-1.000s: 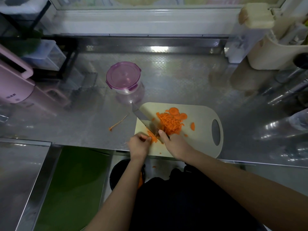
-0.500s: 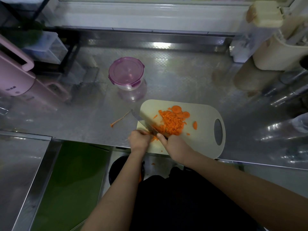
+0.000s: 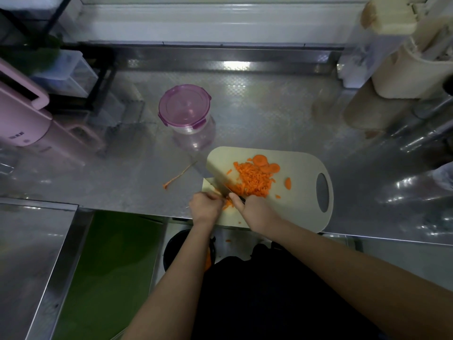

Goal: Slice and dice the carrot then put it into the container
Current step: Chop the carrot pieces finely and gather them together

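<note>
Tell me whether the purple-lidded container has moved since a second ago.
No. The container sits in the same spot on the counter, just off the far left corner of the cutting board; only the camera shifted.

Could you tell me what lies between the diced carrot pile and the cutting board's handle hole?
In the head view, a loose carrot slice and a tiny carrot scrap lie there on bare cutting board, apart from the diced carrot pile.

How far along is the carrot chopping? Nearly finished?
Mostly diced: a pile lies on the board. In hand: the right hand grips the knife, cutting strips the left hand holds. Left: a few rounds to dice, then everything into the container, whose lid is on.
</note>
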`<state>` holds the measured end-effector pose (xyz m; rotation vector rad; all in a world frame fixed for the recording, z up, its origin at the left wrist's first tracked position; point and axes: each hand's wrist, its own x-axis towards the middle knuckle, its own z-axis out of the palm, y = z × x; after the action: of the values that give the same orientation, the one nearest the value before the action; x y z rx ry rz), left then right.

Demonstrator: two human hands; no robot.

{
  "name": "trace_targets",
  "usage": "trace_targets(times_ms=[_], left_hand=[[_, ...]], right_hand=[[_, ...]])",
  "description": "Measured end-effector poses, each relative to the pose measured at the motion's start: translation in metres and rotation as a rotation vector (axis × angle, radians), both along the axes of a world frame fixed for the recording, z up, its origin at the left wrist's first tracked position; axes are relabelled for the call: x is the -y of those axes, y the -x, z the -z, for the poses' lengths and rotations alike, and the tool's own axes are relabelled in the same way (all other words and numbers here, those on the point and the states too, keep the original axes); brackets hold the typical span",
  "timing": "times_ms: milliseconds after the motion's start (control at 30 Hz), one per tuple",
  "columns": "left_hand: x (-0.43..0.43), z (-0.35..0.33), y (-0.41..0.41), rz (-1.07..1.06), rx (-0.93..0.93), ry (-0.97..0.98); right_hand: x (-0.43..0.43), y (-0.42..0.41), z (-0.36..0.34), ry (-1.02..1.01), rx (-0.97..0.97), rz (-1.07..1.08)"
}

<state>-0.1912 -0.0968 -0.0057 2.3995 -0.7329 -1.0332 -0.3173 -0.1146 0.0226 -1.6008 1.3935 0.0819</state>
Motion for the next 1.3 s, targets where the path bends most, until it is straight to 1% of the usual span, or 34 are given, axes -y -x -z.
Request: trace_targets(times_ms=[67,200,333,467,600,767,967,1067,1200,1300], left_hand=[[-0.002,0.002,0.000,0.026,0.008,0.023],[-0.006,0.004,0.003,0.098,0.068,0.098],[-0.003,0.003,0.016,0.058,0.089,0.205],[0.008,0.001,0.035,0.139,0.052,0.154],[0.019,0.003,0.047,0.210,0.158,0.116],[0.024,0.008,0.049,0.280,0.204,0.175],[0.024,0.007,0.041,0.481,0.282,0.239],[0.025,0.005,0.037,0.524,0.261,0.262],[0.016,0.002,0.032,0.489,0.158,0.307],[0.003,0.003,0.029,0.454,0.167,0.351]], right_hand=[[0.000,0.005,0.006,-0.007,0.085,0.030],[0.001,0.013,0.004,0.097,0.188,0.108],[0.017,0.023,-0.004,0.163,0.254,0.219],[0.034,0.037,0.000,0.180,0.251,0.278],[0.038,0.051,0.000,0.157,0.284,0.332],[0.038,0.060,0.001,0.114,0.257,0.332],[0.040,0.064,0.006,0.108,0.269,0.325],[0.040,0.066,0.001,0.215,0.188,0.204],[0.042,0.071,0.009,0.455,-0.100,-0.093],[0.044,0.074,0.013,0.577,-0.230,-0.212]])
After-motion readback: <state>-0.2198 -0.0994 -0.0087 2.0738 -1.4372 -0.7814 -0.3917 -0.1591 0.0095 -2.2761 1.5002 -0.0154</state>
